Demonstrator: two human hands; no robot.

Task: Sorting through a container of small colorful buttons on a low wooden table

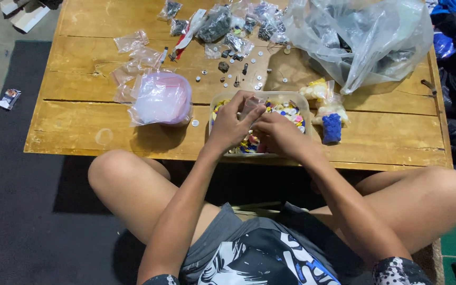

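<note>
My left hand (231, 122) and my right hand (276, 133) meet over a clear plastic tub (215, 98) filled with several small coloured pieces, yellow, blue, white and pink. Between the fingertips of both hands sits a small clear plastic bag (251, 105), pinched at its top by the left fingers and from the side by the right. The tub stands near the front edge of a low wooden table (80, 116). What lies in the tub under my hands is mostly hidden.
A pink lidded container in a clear bag (160, 98) stands left of the tub. Small bags of yellow and blue pieces (329, 113) lie to the right. A large clear plastic bag (362, 37), several small packets and loose metal bits (238, 68) fill the far side.
</note>
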